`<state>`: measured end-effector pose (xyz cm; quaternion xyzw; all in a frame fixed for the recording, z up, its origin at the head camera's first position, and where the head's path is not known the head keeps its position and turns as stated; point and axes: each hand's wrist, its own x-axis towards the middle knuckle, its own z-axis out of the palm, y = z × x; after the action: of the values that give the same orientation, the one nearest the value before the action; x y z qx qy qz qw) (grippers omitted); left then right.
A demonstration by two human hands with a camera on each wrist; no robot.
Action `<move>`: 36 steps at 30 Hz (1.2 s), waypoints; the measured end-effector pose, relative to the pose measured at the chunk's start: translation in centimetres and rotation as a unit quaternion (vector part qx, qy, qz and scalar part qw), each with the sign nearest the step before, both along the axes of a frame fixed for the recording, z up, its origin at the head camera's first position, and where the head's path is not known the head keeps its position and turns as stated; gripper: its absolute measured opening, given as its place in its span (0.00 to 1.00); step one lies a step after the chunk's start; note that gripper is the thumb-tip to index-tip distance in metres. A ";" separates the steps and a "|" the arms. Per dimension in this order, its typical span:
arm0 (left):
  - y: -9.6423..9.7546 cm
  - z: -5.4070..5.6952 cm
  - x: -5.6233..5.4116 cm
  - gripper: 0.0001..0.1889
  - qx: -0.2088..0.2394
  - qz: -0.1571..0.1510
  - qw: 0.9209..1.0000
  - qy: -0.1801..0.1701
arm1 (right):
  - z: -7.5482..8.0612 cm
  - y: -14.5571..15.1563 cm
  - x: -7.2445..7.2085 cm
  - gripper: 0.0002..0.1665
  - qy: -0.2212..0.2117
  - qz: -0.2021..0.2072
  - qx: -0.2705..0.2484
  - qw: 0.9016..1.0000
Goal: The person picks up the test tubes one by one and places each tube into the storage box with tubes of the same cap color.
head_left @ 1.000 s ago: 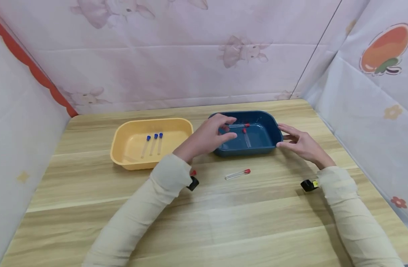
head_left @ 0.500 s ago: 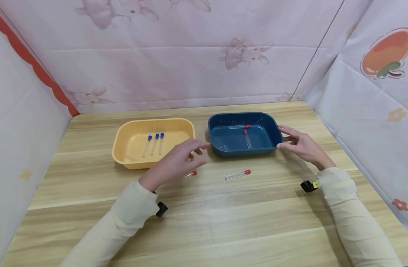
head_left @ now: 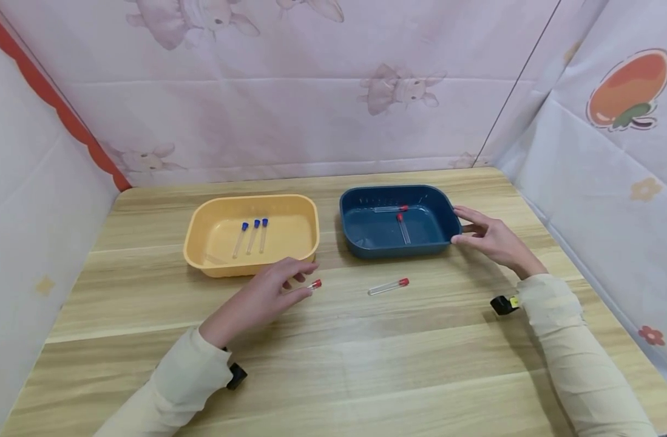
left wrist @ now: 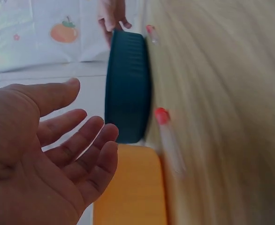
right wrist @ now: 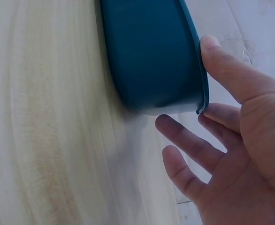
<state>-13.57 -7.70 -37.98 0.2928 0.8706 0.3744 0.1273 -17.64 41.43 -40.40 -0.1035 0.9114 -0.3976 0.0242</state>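
My left hand (head_left: 261,295) is just above the table with thumb and fingers apart, beside a clear test tube with a red cap (head_left: 315,284). Palm and fingers show in the left wrist view, with nothing held; that tube (left wrist: 171,140) lies beyond the fingertips. My right hand (head_left: 497,241) touches the right end of a dark blue bin (head_left: 399,250), its thumb at the rim and its fingers spread. Two red-capped tubes (head_left: 403,229) lie inside this bin. Another red-capped test tube (head_left: 388,286) rests on the table before it.
To the left stands a yellow bin (head_left: 251,269) containing several blue-capped tubes (head_left: 253,237). Both bins sit on a wood-grain table (head_left: 344,370). Printed cloth walls (head_left: 289,127) enclose its back and sides.
My left hand has withdrawn from over the blue bin, moving left and toward me to the red-capped tube near the yellow bin. My right hand stays at the blue bin.
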 end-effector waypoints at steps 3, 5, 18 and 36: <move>-0.5 -0.6 0.3 0.24 -0.008 0.015 1.000 0.008 | -0.1 0.0 0.0 0.43 -0.001 0.001 -0.004 1.000; -0.7 -0.9 0.4 0.24 -0.016 0.025 0.999 0.016 | -0.1 0.0 0.0 0.43 -0.002 0.001 -0.007 1.000; -1.6 -2.7 0.8 0.19 -0.035 0.057 0.996 0.057 | 0.0 -0.1 -0.1 0.43 0.003 0.001 0.003 1.000; -1.1 -3.9 0.3 0.12 -0.075 0.086 0.993 0.033 | -0.1 0.1 0.0 0.44 0.003 0.000 0.016 1.000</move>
<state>-13.23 -8.79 -41.92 0.2186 0.9220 0.3076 0.0869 -17.61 41.52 -40.54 -0.1040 0.9178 -0.3825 0.0235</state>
